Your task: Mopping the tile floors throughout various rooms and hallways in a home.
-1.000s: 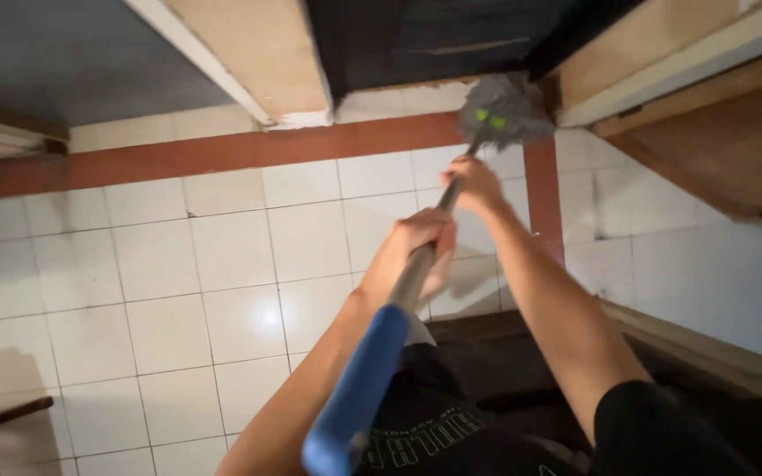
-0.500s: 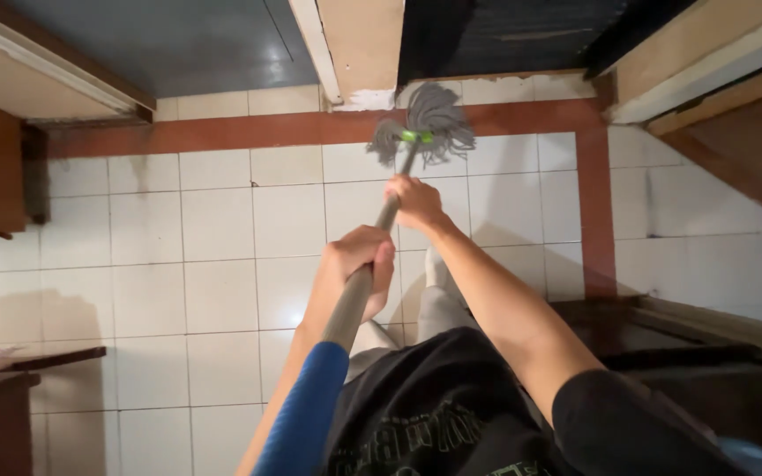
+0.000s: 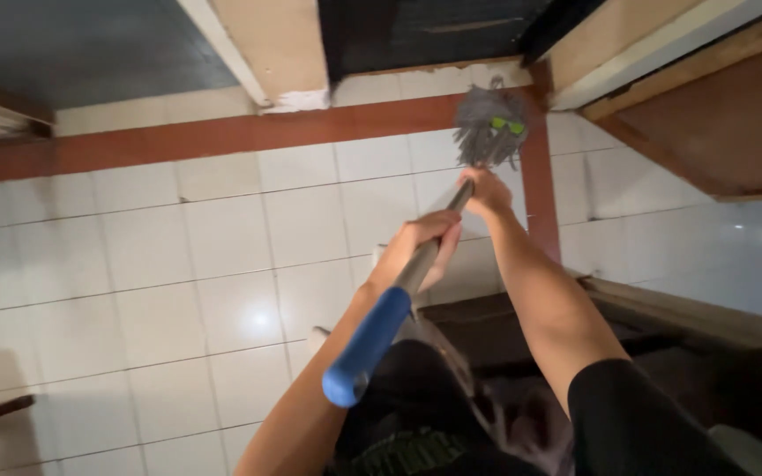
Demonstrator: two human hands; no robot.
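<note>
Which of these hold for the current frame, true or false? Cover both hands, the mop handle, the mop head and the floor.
1. Both hands grip the mop handle. True.
2. The right hand sits farther down the shaft, nearer the mop head, than the left hand. True.
3. The end grip of the handle is red. False: it is blue.
4. The mop head rests in a bucket. False: it lies on the floor, by the reddish-brown tile border.
5. The floor is covered in pale square tiles. True.
</note>
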